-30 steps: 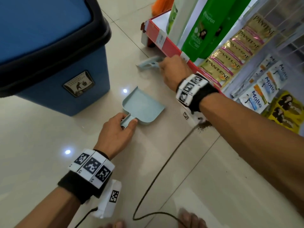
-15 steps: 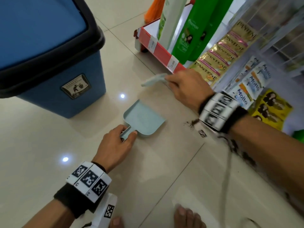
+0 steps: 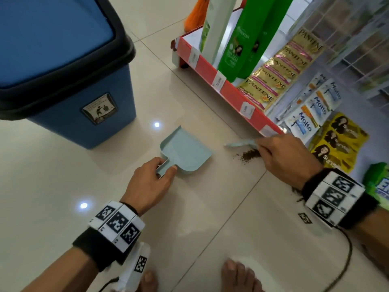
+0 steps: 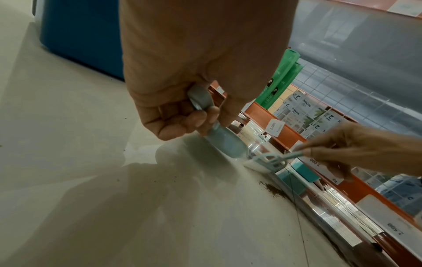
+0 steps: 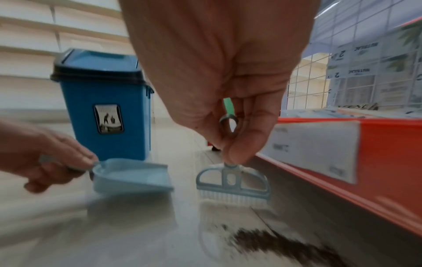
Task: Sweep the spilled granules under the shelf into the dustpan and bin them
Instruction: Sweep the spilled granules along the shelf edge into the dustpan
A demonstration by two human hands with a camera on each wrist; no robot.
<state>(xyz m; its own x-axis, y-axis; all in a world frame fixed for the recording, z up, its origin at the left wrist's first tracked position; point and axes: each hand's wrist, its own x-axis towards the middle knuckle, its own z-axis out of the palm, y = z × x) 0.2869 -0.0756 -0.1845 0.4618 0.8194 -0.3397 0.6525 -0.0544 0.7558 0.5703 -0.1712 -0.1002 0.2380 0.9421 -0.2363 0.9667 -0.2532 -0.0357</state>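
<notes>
A pale blue dustpan (image 3: 185, 151) (image 5: 132, 178) lies flat on the tiled floor, and my left hand (image 3: 147, 182) (image 4: 182, 115) grips its short handle. To its right my right hand (image 3: 286, 159) (image 5: 230, 144) pinches the handle of a small pale blue brush (image 3: 240, 142) (image 5: 233, 184) (image 4: 269, 160), bristles down near the shelf's red front. Dark brown granules (image 3: 248, 154) (image 5: 280, 243) (image 4: 274, 190) lie in a small heap on the floor between dustpan and right hand, below the brush. The blue bin (image 3: 63, 70) (image 5: 102, 112) with a black rim stands at the back left, lid closed.
A low red-edged shelf (image 3: 231, 89) (image 5: 376, 162) runs diagonally on the right, with green bottles (image 3: 242, 43) and hanging sachets (image 3: 280, 68). More dark granules (image 3: 296, 192) lie by my right wrist. My bare toes (image 3: 237, 275) show at the bottom, and a cable (image 3: 345, 260) trails right.
My right hand has carried the brush rightwards along the shelf front to the granule heap. The left hand has stayed on the dustpan handle, and the dustpan has kept its place.
</notes>
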